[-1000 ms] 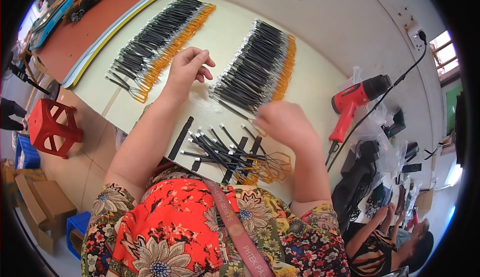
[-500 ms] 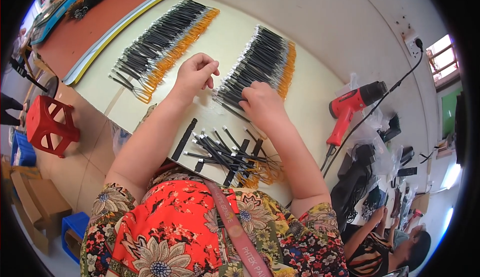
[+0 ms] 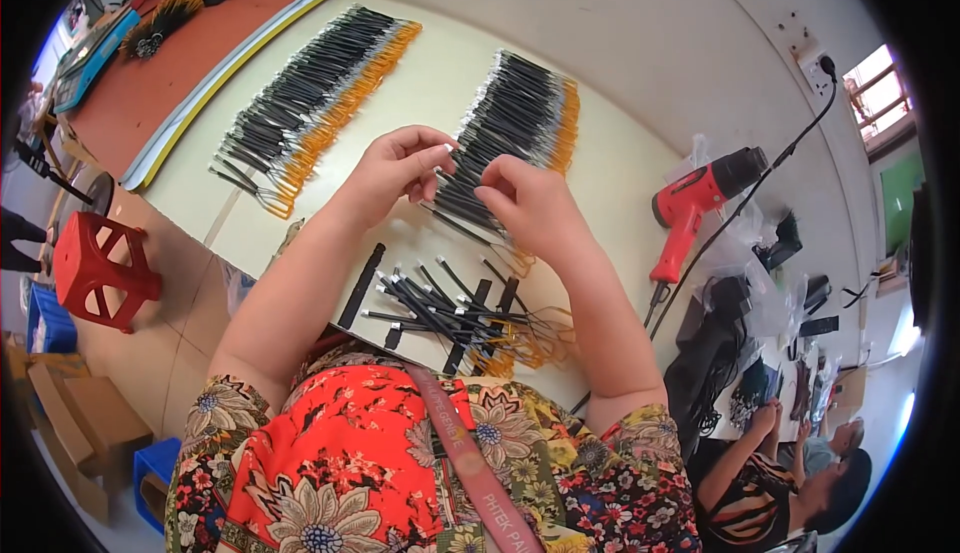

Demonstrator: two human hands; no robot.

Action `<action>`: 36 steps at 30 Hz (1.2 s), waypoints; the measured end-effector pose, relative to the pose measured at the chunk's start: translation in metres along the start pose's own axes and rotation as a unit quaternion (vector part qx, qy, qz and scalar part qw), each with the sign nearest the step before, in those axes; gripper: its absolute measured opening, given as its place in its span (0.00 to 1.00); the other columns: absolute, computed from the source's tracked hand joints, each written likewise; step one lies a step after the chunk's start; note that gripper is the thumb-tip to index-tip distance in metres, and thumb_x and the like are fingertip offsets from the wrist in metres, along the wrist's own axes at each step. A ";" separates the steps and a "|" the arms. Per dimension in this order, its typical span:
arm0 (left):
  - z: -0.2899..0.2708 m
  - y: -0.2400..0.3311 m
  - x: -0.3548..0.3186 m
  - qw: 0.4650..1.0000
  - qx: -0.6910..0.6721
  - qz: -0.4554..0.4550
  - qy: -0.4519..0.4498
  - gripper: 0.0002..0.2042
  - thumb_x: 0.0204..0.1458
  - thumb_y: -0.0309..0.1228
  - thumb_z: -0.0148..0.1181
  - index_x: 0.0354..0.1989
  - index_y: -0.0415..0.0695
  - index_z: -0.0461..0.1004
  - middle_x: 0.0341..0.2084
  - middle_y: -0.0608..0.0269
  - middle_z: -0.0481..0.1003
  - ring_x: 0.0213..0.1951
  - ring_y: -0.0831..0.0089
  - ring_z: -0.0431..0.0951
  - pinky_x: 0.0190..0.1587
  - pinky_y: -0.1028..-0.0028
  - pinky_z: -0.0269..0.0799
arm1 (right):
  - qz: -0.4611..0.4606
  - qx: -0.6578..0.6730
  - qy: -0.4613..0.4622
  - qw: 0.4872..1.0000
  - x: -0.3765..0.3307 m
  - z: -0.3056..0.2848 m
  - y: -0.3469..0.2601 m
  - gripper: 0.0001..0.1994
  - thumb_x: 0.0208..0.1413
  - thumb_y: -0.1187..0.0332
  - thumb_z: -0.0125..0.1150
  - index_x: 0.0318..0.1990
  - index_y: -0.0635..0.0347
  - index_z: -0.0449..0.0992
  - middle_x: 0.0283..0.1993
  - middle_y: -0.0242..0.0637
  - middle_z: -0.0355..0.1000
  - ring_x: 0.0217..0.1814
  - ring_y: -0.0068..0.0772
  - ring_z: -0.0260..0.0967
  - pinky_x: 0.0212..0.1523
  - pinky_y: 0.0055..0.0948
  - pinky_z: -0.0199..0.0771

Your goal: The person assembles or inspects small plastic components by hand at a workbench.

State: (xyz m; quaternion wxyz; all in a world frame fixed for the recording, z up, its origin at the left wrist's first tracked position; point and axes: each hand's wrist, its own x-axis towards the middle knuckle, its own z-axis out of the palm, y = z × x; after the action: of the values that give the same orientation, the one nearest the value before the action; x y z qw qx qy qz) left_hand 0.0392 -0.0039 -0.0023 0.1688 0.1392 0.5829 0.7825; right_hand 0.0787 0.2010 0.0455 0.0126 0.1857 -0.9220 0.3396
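Over the near end of the right-hand row of short wire harnesses (image 3: 510,103), both my hands work close together. The harnesses have black sleeves, white connectors on their left ends and orange wire loops on their right. My left hand (image 3: 400,175) is closed in a pinch by the connector ends, a small white bit showing at its fingertips. My right hand (image 3: 535,208) is closed too, its fingers curled over the black sleeves; what they hold is hidden. Nearer me lies a loose pile of harnesses (image 3: 440,303). A second neat row of harnesses (image 3: 315,88) stretches along the left.
A red heat gun (image 3: 690,208) stands at the right, its black cable running to a wall socket. Black strips (image 3: 362,286) lie by the table's front edge. A red-brown mat (image 3: 190,73) is at far left, a red stool (image 3: 105,268) below. Other people (image 3: 770,493) sit lower right.
My left hand has moved right, to the connector ends and closer to my right hand. My right hand has shifted slightly nearer me. The whole view has shifted a little.
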 end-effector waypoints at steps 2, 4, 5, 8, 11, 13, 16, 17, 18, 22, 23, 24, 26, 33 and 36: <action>-0.002 -0.002 0.001 0.999 -0.038 0.024 0.009 0.08 0.56 0.32 0.54 0.39 0.42 0.71 0.30 0.65 0.74 0.21 0.82 0.72 0.21 0.85 0.63 | 0.021 0.051 -0.036 0.998 0.004 -0.002 0.001 0.09 0.53 0.66 0.58 0.37 0.61 0.72 0.27 0.34 0.74 0.29 0.25 0.71 0.30 0.25 0.69; -0.006 -0.002 0.001 0.995 -0.087 0.038 0.003 0.07 0.57 0.31 0.53 0.39 0.43 0.71 0.31 0.62 0.75 0.23 0.81 0.74 0.21 0.84 0.65 | 0.107 0.301 -0.152 0.935 0.008 -0.002 0.003 0.11 0.56 0.63 0.56 0.40 0.61 0.73 0.30 0.30 0.74 0.33 0.19 0.71 0.31 0.22 0.69; -0.006 0.002 0.000 0.991 -0.122 0.050 0.005 0.07 0.57 0.31 0.52 0.40 0.43 0.70 0.32 0.61 0.75 0.24 0.80 0.75 0.22 0.84 0.66 | 0.107 0.300 -0.152 0.936 0.008 -0.002 0.006 0.11 0.56 0.63 0.56 0.40 0.61 0.73 0.30 0.30 0.74 0.33 0.19 0.71 0.31 0.22 0.69; -0.011 0.003 0.002 0.982 -0.172 0.071 -0.001 0.07 0.57 0.31 0.51 0.42 0.44 0.69 0.34 0.58 0.75 0.27 0.78 0.76 0.24 0.83 0.67 | 0.106 0.425 -0.277 0.855 0.006 0.003 0.013 0.15 0.60 0.58 0.49 0.42 0.59 0.74 0.36 0.31 0.75 0.37 0.19 0.71 0.34 0.19 0.68; -0.012 0.003 0.002 0.975 -0.208 0.078 -0.015 0.07 0.58 0.31 0.51 0.42 0.43 0.69 0.34 0.57 0.75 0.27 0.77 0.76 0.25 0.83 0.68 | 0.088 0.438 -0.306 0.841 0.002 0.007 0.015 0.15 0.60 0.58 0.49 0.44 0.61 0.74 0.37 0.32 0.75 0.36 0.19 0.71 0.33 0.18 0.67; -0.013 0.004 0.002 0.974 -0.211 0.076 -0.008 0.08 0.58 0.31 0.51 0.43 0.43 0.70 0.32 0.59 0.74 0.24 0.81 0.74 0.24 0.84 0.67 | 0.095 0.451 -0.315 0.829 0.001 0.009 0.012 0.15 0.60 0.60 0.50 0.43 0.62 0.75 0.36 0.32 0.75 0.36 0.18 0.71 0.32 0.18 0.66; -0.016 0.004 0.001 0.973 -0.215 0.084 -0.034 0.07 0.58 0.30 0.49 0.41 0.42 0.69 0.32 0.59 0.75 0.28 0.78 0.76 0.26 0.82 0.70 | 0.098 0.456 -0.308 0.829 0.001 0.014 0.008 0.11 0.59 0.63 0.52 0.39 0.62 0.76 0.31 0.31 0.75 0.33 0.17 0.70 0.29 0.16 0.65; -0.017 0.004 0.002 0.972 -0.215 0.084 -0.034 0.07 0.58 0.30 0.49 0.41 0.42 0.69 0.32 0.59 0.75 0.28 0.78 0.76 0.26 0.82 0.70 | 0.088 0.448 -0.289 0.841 0.001 0.017 0.010 0.10 0.58 0.65 0.52 0.38 0.63 0.75 0.29 0.31 0.74 0.30 0.17 0.69 0.29 0.17 0.65; -0.017 0.003 0.003 0.972 -0.217 0.091 -0.020 0.07 0.58 0.30 0.49 0.41 0.42 0.69 0.32 0.59 0.74 0.28 0.78 0.76 0.26 0.82 0.70 | 0.078 0.440 -0.270 0.853 0.001 0.018 0.011 0.09 0.58 0.68 0.52 0.37 0.65 0.75 0.27 0.31 0.73 0.28 0.18 0.67 0.29 0.17 0.65; -0.016 0.003 0.003 0.969 -0.222 0.107 0.005 0.06 0.58 0.29 0.49 0.39 0.42 0.69 0.31 0.59 0.75 0.28 0.78 0.77 0.27 0.82 0.70 | 0.087 0.425 -0.241 0.868 -0.001 0.017 0.011 0.08 0.56 0.69 0.55 0.35 0.65 0.75 0.24 0.30 0.71 0.26 0.17 0.66 0.28 0.17 0.65; -0.015 0.003 0.003 0.969 -0.222 0.108 0.005 0.06 0.58 0.29 0.49 0.39 0.42 0.69 0.31 0.59 0.75 0.28 0.78 0.77 0.27 0.82 0.70 | 0.083 0.413 -0.234 0.876 -0.001 0.018 0.012 0.08 0.57 0.68 0.54 0.36 0.65 0.74 0.24 0.30 0.71 0.26 0.18 0.66 0.27 0.18 0.64; -0.015 0.003 0.003 0.970 -0.219 0.105 0.010 0.06 0.58 0.29 0.50 0.39 0.42 0.69 0.31 0.59 0.75 0.28 0.78 0.77 0.27 0.82 0.70 | 0.079 0.401 -0.227 0.884 -0.001 0.018 0.012 0.09 0.57 0.68 0.54 0.37 0.65 0.74 0.24 0.31 0.71 0.26 0.18 0.67 0.27 0.18 0.64; -0.015 0.003 0.003 0.971 -0.215 0.102 0.015 0.05 0.58 0.29 0.50 0.39 0.42 0.69 0.31 0.59 0.75 0.28 0.77 0.77 0.27 0.82 0.70 | 0.086 0.413 -0.220 0.880 -0.001 0.018 0.008 0.10 0.58 0.67 0.53 0.38 0.65 0.74 0.24 0.31 0.71 0.26 0.19 0.67 0.27 0.18 0.64; -0.012 0.006 0.000 0.974 -0.211 0.079 0.013 0.05 0.57 0.31 0.52 0.38 0.43 0.68 0.31 0.58 0.75 0.29 0.76 0.78 0.26 0.82 0.70 | 0.110 0.485 -0.192 0.846 0.012 0.021 0.010 0.11 0.60 0.65 0.51 0.39 0.64 0.72 0.29 0.33 0.73 0.31 0.22 0.70 0.32 0.20 0.68; -0.011 0.007 0.000 0.979 -0.189 0.076 0.014 0.06 0.56 0.31 0.53 0.37 0.43 0.68 0.31 0.58 0.75 0.29 0.75 0.78 0.26 0.82 0.70 | 0.105 0.495 -0.165 0.847 0.013 0.022 0.010 0.09 0.58 0.66 0.53 0.36 0.63 0.72 0.31 0.34 0.73 0.34 0.23 0.70 0.35 0.21 0.70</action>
State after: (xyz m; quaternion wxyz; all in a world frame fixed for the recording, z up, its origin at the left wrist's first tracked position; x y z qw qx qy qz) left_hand 0.0339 -0.0153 0.0013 0.1244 0.1376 0.4147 0.8909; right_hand 0.0657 0.1898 0.0244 -0.2685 0.1227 -0.6341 0.7147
